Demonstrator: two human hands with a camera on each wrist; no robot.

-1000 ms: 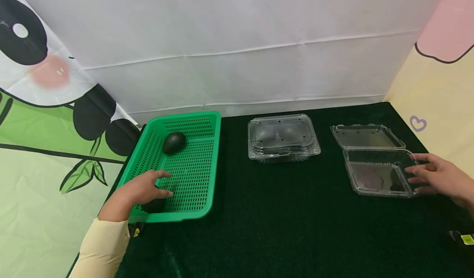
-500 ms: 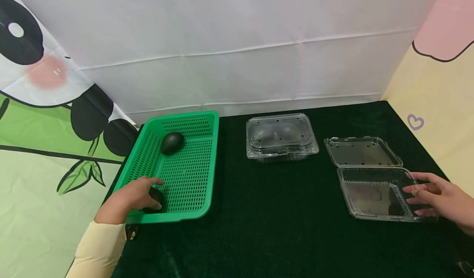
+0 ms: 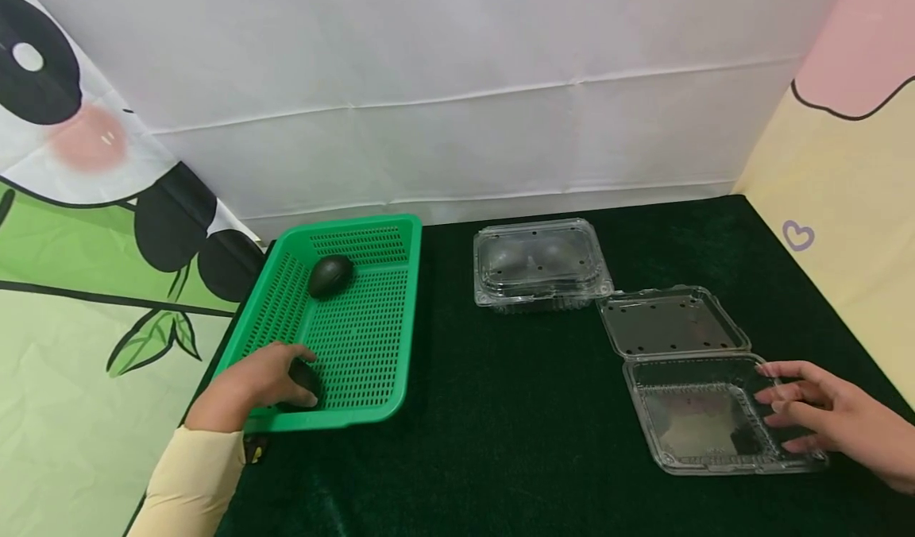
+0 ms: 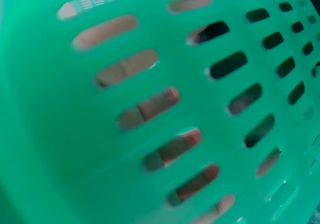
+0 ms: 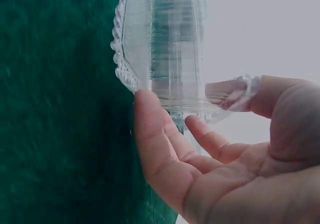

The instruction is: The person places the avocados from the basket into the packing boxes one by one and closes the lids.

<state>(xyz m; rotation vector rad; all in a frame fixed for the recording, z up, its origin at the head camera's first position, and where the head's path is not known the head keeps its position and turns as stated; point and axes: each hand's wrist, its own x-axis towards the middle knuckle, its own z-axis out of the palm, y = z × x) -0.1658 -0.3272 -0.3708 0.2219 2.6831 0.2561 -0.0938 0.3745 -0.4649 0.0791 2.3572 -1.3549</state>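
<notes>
Inside a green slotted basket, my left hand grips a dark avocado near the front left corner, thumb and fingers around it. A second avocado lies toward the back of the basket. The left wrist view is mostly the basket wall, with parts of the hand showing through its slots. On the right, a clear plastic clamshell box lies with its lid folded back. My right hand pinches the box's right side; in the right wrist view, thumb and fingers are on either side of the plastic edge.
A second clear clamshell box stands with its lid down at the back, rounded shapes dim inside; the open lid's corner is close to it. Dark green cloth covers the table. A white fabric wall rises behind.
The open clamshell box has come nearer and to the left along with my right hand. My left hand has lowered slightly and its fingers have closed around the front avocado.
</notes>
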